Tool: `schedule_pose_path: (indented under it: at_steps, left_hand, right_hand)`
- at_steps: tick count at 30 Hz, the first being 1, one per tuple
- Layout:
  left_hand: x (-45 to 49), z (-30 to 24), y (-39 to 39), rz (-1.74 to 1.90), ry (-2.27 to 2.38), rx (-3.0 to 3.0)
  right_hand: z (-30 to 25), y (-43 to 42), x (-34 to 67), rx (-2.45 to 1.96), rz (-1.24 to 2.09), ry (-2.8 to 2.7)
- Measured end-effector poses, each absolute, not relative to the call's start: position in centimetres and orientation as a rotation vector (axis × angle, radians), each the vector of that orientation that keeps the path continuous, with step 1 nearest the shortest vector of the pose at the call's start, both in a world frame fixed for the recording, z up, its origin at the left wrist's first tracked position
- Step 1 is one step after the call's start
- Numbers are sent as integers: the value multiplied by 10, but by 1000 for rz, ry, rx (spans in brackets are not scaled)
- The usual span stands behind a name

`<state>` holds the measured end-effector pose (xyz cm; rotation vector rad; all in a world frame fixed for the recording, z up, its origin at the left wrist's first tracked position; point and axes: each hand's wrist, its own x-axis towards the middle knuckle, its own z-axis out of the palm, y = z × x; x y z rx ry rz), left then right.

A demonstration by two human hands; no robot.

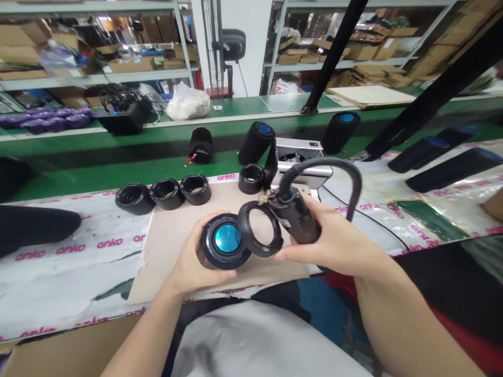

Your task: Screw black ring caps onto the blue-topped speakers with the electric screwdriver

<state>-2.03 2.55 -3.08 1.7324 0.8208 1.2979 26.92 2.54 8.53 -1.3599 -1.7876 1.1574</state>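
My left hand is wrapped round a black cylindrical speaker whose shiny blue disc faces up. In my right hand is a black corded tool that looks like an electric screwdriver; its working tip is hidden. The same hand's thumb and fingers also grip a black ring, tilted and overlapping the speaker's right edge. Whether ring and speaker touch, I cannot tell. Beyond my hands, several similar black rings stand in a row, with one more black ring to their right.
A brown board lies under my hands on printed white sheeting. A metal device with a red switch stands behind. Black speakers stand around it, more lying at right. A thick cable arches beside my right hand.
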Motion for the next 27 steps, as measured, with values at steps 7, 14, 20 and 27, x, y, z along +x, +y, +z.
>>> schedule_pose_path:
  at_steps: [7, 14, 20, 27]
  left_hand:
    - [-37, -31, 37, 1093, 758, 1537]
    - [-31, -29, 30, 1181, 707, 1586]
    - [-33, -31, 23, 1192, 664, 1682]
    - [-3, -38, 7, 1346, 835, 1585]
  right_hand:
    - [109, 84, 249, -863, 1136, -2394]
    - [117, 111, 233, -580, 1196, -2620]
    - [107, 66, 245, -1003, 1063, -2113]
    - [55, -12, 214, -1324, 1066, -1460]
